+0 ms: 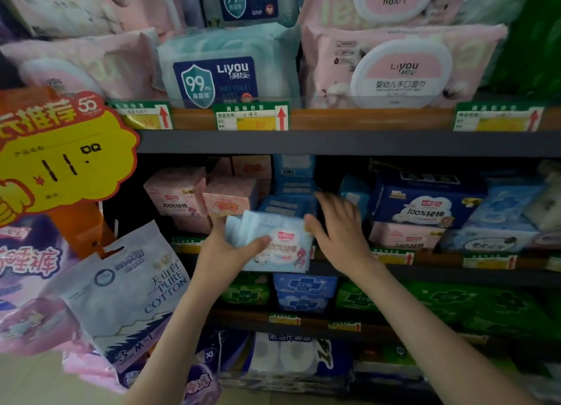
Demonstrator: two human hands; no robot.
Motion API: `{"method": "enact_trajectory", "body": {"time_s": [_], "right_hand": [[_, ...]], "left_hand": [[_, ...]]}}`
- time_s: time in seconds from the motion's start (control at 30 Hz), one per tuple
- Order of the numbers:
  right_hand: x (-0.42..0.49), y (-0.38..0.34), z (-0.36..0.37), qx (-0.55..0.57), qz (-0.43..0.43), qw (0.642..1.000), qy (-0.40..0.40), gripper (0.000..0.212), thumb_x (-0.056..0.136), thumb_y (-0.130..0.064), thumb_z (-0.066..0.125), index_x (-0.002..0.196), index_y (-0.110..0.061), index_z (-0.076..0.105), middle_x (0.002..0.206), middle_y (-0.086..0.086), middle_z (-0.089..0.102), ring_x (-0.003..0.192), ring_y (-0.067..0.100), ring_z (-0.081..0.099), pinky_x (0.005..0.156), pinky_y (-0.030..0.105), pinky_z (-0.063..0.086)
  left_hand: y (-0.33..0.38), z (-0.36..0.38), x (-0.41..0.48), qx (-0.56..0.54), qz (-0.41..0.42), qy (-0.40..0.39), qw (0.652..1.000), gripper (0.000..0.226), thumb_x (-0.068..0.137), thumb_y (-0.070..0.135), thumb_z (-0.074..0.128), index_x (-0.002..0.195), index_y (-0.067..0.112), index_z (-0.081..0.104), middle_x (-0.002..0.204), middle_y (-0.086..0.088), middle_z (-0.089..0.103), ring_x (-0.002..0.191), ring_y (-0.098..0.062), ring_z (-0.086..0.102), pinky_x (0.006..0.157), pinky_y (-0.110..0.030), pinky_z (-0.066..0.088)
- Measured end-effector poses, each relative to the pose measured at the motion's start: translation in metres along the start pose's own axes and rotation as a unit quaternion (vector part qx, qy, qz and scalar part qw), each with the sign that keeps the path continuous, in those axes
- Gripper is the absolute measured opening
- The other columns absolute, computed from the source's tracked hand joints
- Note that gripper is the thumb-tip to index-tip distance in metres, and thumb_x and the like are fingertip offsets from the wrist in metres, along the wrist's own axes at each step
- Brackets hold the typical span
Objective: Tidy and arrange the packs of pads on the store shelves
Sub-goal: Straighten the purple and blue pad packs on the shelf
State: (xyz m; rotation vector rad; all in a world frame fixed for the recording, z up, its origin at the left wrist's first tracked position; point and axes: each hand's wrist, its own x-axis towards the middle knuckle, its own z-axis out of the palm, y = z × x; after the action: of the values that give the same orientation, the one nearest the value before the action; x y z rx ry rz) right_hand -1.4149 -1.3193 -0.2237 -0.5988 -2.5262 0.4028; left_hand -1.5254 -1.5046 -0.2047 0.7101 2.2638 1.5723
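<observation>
My left hand (224, 248) grips a light blue pack of pads (282, 247) from its left end, thumb across its front, just in front of the middle shelf (334, 265). To the pack's right, my right hand (340, 225) is open with straight fingers, its thumb close to the pack's right edge; whether it touches is unclear. Behind on the shelf stand pink packs (179, 196) at the left, blue packs (291, 189) in the middle and a dark blue pack (425, 201) at the right.
Wet-wipe packs (218, 68) fill the shelf above. A yellow price sign (60, 159) and hanging white and pink bags (121, 298) jut out at the left. Green and blue packs (303, 292) sit on the shelf below, paper rolls (285, 356) lower still.
</observation>
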Motion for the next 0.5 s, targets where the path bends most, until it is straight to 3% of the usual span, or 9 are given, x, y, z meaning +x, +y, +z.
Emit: {"method": "enact_trajectory", "body": {"time_s": [0.07, 0.13, 0.27, 0.33, 0.4, 0.5], "right_hand": [[0.011, 0.002, 0.006, -0.102, 0.051, 0.992, 0.049, 0.066, 0.096, -0.049, 0.021, 0.147, -0.007, 0.023, 0.151, 0.014, 0.027, 0.137, 0.029, 0.021, 0.112, 0.042, 0.013], [0.021, 0.005, 0.014, -0.145, 0.114, 0.983, 0.012, 0.065, 0.099, -0.041, 0.027, 0.149, -0.005, 0.007, 0.156, 0.016, 0.011, 0.141, 0.031, 0.011, 0.114, 0.042, 0.007], [0.029, 0.012, 0.021, -0.237, 0.167, 0.954, -0.077, 0.080, 0.092, -0.030, 0.045, 0.148, -0.003, -0.005, 0.156, 0.015, 0.005, 0.142, 0.031, 0.007, 0.114, 0.041, 0.010], [0.027, 0.011, 0.021, -0.254, 0.126, 0.955, -0.087, 0.083, 0.087, -0.023, 0.054, 0.149, -0.006, 0.002, 0.151, 0.011, 0.017, 0.137, 0.029, 0.016, 0.110, 0.041, 0.013], [0.021, 0.010, 0.024, -0.237, 0.054, 0.968, -0.063, 0.074, 0.081, -0.013, 0.058, 0.145, -0.007, 0.022, 0.138, 0.009, 0.037, 0.126, 0.026, 0.027, 0.102, 0.040, 0.016], [0.013, 0.013, 0.029, -0.222, -0.003, 0.975, 0.026, 0.066, 0.057, -0.003, 0.075, 0.120, -0.006, 0.054, 0.109, 0.013, 0.059, 0.103, 0.026, 0.036, 0.088, 0.040, 0.023]], "left_hand": [[-0.009, 0.000, 0.000, -0.056, -0.011, 0.030, 0.998, 0.062, 0.055, 0.051, 0.085, 0.104, 0.035, 0.050, 0.100, 0.014, 0.064, 0.093, -0.011, 0.064, 0.083, -0.038, 0.054], [-0.014, 0.003, -0.002, -0.092, -0.025, 0.055, 0.994, 0.053, 0.060, 0.042, 0.087, 0.098, 0.033, 0.051, 0.100, 0.007, 0.066, 0.091, -0.014, 0.066, 0.082, -0.042, 0.055], [-0.019, 0.005, -0.007, -0.150, -0.037, 0.097, 0.983, 0.046, 0.071, 0.027, 0.082, 0.106, 0.017, 0.053, 0.102, -0.001, 0.065, 0.090, -0.016, 0.066, 0.072, -0.033, 0.055], [-0.021, 0.004, -0.007, -0.168, -0.036, 0.111, 0.979, 0.049, 0.074, 0.024, 0.080, 0.112, 0.013, 0.051, 0.104, -0.002, 0.064, 0.091, -0.016, 0.066, 0.072, -0.031, 0.054], [-0.023, 0.003, -0.006, -0.178, -0.027, 0.116, 0.977, 0.049, 0.075, 0.024, 0.079, 0.113, 0.013, 0.051, 0.105, -0.001, 0.064, 0.092, -0.015, 0.066, 0.073, -0.031, 0.054], [-0.024, 0.002, -0.005, -0.199, -0.012, 0.115, 0.973, 0.045, 0.076, 0.022, 0.078, 0.111, 0.015, 0.051, 0.105, -0.001, 0.064, 0.092, -0.014, 0.067, 0.074, -0.031, 0.055]]}}
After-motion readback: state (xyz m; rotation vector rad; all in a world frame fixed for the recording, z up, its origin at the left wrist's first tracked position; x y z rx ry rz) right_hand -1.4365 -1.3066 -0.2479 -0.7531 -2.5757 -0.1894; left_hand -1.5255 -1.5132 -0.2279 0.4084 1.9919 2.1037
